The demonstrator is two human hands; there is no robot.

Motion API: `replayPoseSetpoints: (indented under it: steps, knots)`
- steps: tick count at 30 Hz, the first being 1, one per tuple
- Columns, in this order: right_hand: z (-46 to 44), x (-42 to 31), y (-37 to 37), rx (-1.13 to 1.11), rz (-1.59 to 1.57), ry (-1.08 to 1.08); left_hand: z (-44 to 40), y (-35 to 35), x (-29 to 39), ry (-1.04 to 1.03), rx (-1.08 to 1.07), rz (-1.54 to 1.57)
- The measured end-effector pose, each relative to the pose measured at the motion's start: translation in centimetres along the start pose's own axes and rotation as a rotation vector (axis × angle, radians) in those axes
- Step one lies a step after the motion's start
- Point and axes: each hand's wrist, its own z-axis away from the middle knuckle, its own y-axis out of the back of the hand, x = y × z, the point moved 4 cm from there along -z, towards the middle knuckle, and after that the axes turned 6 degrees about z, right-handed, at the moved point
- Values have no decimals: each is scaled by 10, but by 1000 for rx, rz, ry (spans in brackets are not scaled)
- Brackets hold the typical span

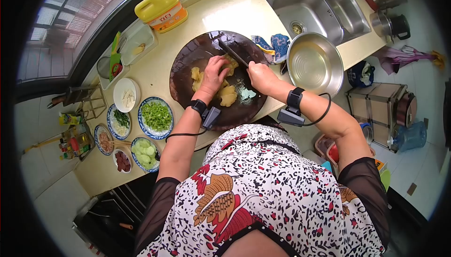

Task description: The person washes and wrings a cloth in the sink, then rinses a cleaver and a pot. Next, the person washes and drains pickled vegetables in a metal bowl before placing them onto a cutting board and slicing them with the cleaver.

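Observation:
A round dark cutting board (183, 76) lies on the counter, with pale yellow food pieces (228, 95) spread over its middle. My right hand (263, 77) is closed round the handle of a knife (232, 52), whose dark blade points up and left across the board. Left of the knife, my left hand (214, 74) rests on the yellow food with bent fingers, holding a piece against the board. The fingertips are close to the blade; any gap between them is too small to tell.
Left of the board stand plates of chopped greens (157, 117) and sliced pale green vegetable (145, 153), and a white bowl (127, 95). A metal basin (314, 63) sits right, below the sink (300, 10). Behind the board is a yellow jug (162, 12).

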Motion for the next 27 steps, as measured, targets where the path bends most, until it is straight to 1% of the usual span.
replayPoseSetpoints:
  steps: [3, 7, 10, 13, 17, 21, 22, 25, 27]
  knots:
    - [2, -8, 11, -14, 31, -20, 0, 2, 1, -7, -12, 0]
    - [9, -23, 32, -42, 60, 31, 1, 0, -2, 12, -5, 17]
    - [4, -21, 27, -25, 20, 95, 1, 1, 0, -3, -9, 5]
    - [-4, -20, 20, -108, 0, 103, 1, 2, 0, -4, 0, 7]
    - [-12, -21, 7, -23, -38, 89, 2, 2, -2, 21, 10, -8]
    - [-7, -23, -11, -1, -12, -15, 4, 1, 2, 1, 39, -14]
    - [-7, -24, -12, 19, -2, 24, 6, 2, 0, -3, 37, -23]
    - [-8, -25, -12, 24, -11, 44, 12, 4, -3, -42, 29, -56]
    - [-7, -21, -6, 40, -24, 6, 13, 7, 0, -35, 51, -31]
